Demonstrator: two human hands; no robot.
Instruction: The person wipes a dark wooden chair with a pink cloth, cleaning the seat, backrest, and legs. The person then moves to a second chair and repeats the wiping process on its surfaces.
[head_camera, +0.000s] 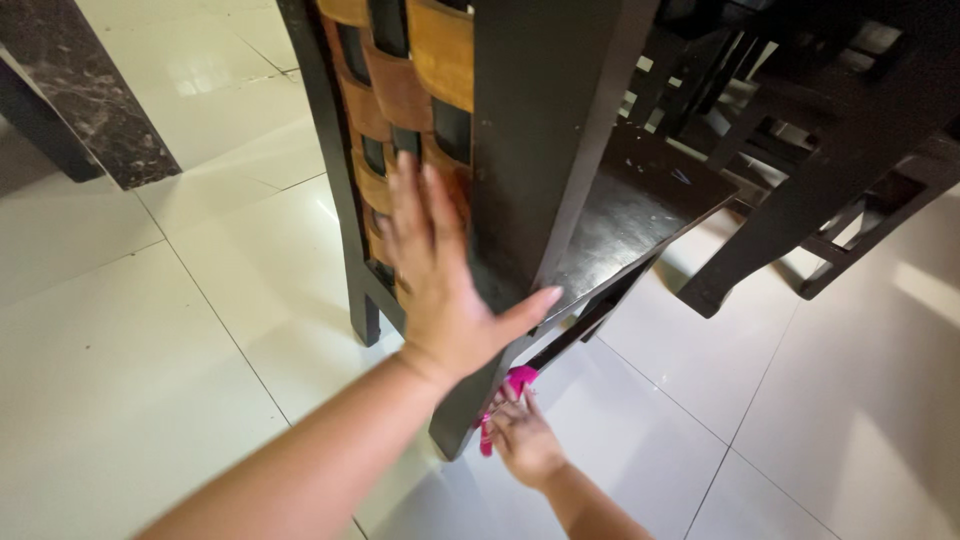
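Left hand (440, 275), grip flat and open, braces the tilted dark chair (540, 150); right hand (522, 440) at 6 o'clock pinches a pink cloth (518, 380) against its leg; more chairs (800, 150) crowd 2 o'clock; marble counter (70, 90) at 10 o'clock.

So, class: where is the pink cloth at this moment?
In the head view, the pink cloth is low and centre, in the right hand, at the bottom of the dark chair leg, just above the white tiled floor.

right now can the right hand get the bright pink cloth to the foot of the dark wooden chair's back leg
Probably yes: the right hand with the bright pink cloth is already low beside the dark wooden chair's back leg, with bare white tiled floor around it. The left hand presses higher, out of the way.
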